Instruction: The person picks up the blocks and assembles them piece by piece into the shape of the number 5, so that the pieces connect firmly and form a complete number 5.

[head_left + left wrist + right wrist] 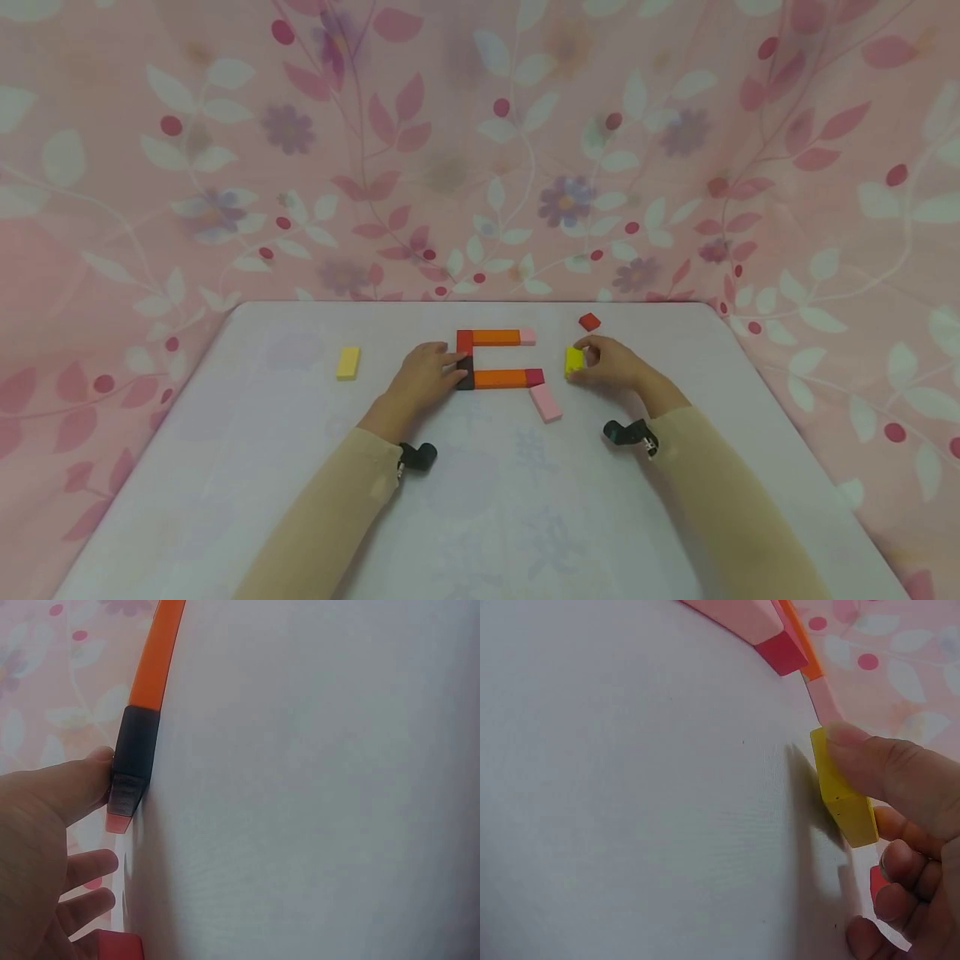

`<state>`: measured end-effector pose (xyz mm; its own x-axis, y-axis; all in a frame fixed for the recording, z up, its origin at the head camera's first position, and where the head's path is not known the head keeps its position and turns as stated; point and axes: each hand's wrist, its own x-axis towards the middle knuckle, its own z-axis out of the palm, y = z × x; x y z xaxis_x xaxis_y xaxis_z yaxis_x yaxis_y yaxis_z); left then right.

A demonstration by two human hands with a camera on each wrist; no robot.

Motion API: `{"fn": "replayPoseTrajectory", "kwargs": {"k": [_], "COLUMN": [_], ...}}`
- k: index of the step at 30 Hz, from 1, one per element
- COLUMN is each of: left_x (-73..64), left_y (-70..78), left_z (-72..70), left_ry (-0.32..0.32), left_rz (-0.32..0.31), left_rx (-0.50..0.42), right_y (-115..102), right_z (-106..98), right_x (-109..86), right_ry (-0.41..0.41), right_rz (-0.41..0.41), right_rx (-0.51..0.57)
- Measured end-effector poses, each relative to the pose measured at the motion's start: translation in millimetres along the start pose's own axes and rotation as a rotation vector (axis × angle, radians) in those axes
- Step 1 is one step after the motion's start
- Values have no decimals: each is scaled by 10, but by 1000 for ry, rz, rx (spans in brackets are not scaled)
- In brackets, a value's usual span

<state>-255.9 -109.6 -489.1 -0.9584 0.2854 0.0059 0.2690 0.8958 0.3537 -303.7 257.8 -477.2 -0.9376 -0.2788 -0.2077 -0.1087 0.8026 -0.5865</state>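
In the head view my left hand touches the left side of a block outline, where a red block and a black block stand end to end. Its thumb lies against the black block in the left wrist view, the other fingers fairly straight. My right hand pinches a yellow block between thumb and fingers, right of the outline. Orange blocks form the upper and lower arms. A pink block ends the upper arm, a dark pink one the lower.
A slanted pink block lies just below the dark pink one. Further off are a pale yellow block at left and a small red block beyond my right hand. A floral cloth hangs behind the white table.
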Motion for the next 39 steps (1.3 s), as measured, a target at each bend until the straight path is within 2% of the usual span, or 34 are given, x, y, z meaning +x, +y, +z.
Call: {"fn": "replayPoseTrajectory", "kwargs": {"k": [5,9,14,25,39], "left_x": [2,2,-1,6,-6], "left_y": [10,11,-4,-17,-16], "left_z": [-5,-3,-2,-11,-10], "left_ry": [1,-6,1,-2,-2], "left_rz": [-10,-11,8,27,27], "left_rx": [4,-6,-12,-9,-7], "right_y": [-56,-52,-76,-204,-288], "right_z": [14,38,77,197,358], "right_x": [-129,-205,-307,-611,-877], "right_ry": [-3,-11,-21,-97,-135], "right_rz": [-41,-35,-59,-82,-110], "right_rx": [23,18,18,68,95]}}
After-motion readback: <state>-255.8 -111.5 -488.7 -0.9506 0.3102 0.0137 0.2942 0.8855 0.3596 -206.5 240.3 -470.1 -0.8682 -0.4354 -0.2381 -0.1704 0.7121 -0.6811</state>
